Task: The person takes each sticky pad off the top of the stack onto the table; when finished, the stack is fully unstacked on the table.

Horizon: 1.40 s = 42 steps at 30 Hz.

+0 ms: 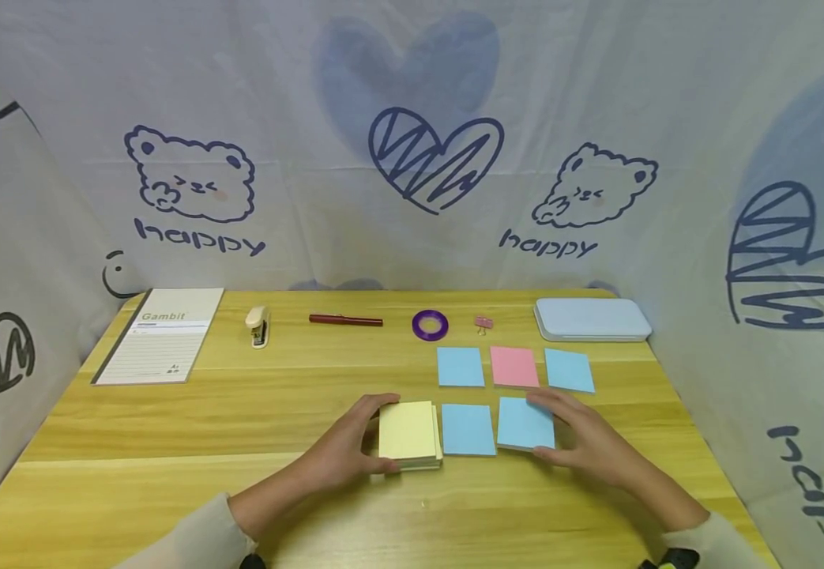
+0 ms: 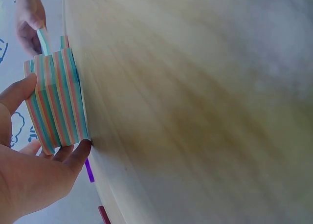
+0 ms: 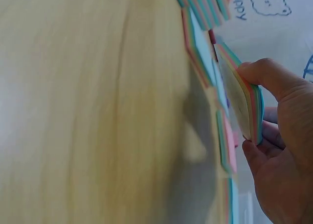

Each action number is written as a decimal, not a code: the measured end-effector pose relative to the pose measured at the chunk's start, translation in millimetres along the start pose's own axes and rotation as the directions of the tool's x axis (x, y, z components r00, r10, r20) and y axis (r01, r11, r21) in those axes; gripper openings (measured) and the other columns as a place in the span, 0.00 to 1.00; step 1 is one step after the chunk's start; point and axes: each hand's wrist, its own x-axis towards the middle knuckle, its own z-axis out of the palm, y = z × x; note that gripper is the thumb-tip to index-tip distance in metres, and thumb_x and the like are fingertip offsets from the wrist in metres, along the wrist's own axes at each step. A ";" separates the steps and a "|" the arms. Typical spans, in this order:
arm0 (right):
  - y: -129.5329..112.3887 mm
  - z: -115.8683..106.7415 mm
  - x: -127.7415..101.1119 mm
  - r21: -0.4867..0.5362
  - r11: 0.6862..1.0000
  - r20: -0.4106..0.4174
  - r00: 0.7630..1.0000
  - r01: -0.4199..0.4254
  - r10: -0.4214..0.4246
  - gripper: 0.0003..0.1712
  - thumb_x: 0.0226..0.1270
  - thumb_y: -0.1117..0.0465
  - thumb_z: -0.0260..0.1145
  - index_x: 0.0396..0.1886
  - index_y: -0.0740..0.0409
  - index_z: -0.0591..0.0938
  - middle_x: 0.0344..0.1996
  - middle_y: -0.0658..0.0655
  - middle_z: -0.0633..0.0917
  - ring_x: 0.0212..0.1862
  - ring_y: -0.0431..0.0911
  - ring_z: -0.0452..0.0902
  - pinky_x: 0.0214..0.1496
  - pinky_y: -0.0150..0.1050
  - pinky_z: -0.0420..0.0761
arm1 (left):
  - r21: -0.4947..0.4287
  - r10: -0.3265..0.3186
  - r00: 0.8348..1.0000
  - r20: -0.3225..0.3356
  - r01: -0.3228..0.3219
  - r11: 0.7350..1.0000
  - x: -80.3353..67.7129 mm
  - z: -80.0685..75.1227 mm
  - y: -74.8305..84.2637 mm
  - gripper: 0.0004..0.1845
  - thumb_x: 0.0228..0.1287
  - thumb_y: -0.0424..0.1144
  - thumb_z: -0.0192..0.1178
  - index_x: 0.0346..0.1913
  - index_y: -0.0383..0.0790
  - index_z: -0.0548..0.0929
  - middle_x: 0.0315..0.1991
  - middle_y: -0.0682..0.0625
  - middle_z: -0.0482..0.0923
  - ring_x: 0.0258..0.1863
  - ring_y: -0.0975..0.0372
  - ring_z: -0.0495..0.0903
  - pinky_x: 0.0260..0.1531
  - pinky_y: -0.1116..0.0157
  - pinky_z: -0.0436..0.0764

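Observation:
My left hand point(image 1: 378, 435) grips a yellow-topped sticky-note pad point(image 1: 408, 431) lying on the wooden table point(image 1: 170, 442), thumb at its near edge and fingers at its far edge. In the left wrist view the pad's point(image 2: 56, 101) side shows striped colour layers, held by the left hand point(image 2: 49, 122). My right hand point(image 1: 557, 427) holds a blue-topped pad point(image 1: 524, 423) by its right side, and that side is raised off the table. The right wrist view shows this pad point(image 3: 243, 101) tilted up, pinched between thumb and fingers of the right hand point(image 3: 257, 111). Another blue pad point(image 1: 467, 429) lies between the two.
Behind lie a blue pad point(image 1: 460, 366), a pink pad point(image 1: 514, 367) and another blue pad point(image 1: 569, 370). Along the back edge are a notebook point(image 1: 159, 336), stapler point(image 1: 258, 325), red pen point(image 1: 345, 320), purple tape ring point(image 1: 430, 325), pink clip point(image 1: 483, 322) and pale blue case point(image 1: 592, 319). Printed fabric walls surround the table.

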 end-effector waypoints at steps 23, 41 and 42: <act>23.4 11.7 -2.3 0.043 0.996 0.146 0.986 -0.083 0.076 0.45 0.63 0.47 0.78 0.75 0.54 0.71 0.71 0.56 0.74 0.72 0.57 0.69 0.70 0.62 0.70 | -0.060 -0.062 0.997 0.035 0.064 0.996 -2.3 -3.3 -1.3 0.53 0.54 0.38 0.80 0.78 0.33 0.59 0.74 0.35 0.64 0.73 0.40 0.66 0.72 0.42 0.66; 22.0 5.6 -0.5 0.087 0.986 0.211 0.970 -0.145 0.124 0.47 0.62 0.44 0.77 0.77 0.54 0.70 0.74 0.59 0.71 0.75 0.61 0.64 0.72 0.66 0.65 | -0.088 -0.059 0.997 0.056 0.064 0.994 -1.7 -3.2 -5.8 0.48 0.53 0.35 0.80 0.74 0.34 0.64 0.67 0.39 0.73 0.68 0.44 0.72 0.71 0.42 0.67; 21.3 5.1 -0.2 0.083 0.986 0.211 0.970 -0.143 0.123 0.47 0.62 0.43 0.77 0.76 0.54 0.70 0.74 0.59 0.71 0.75 0.61 0.64 0.72 0.66 0.65 | -0.081 -0.061 0.997 0.056 0.066 0.995 -1.7 -3.0 -5.9 0.48 0.53 0.36 0.80 0.74 0.34 0.64 0.67 0.39 0.72 0.68 0.45 0.72 0.71 0.42 0.67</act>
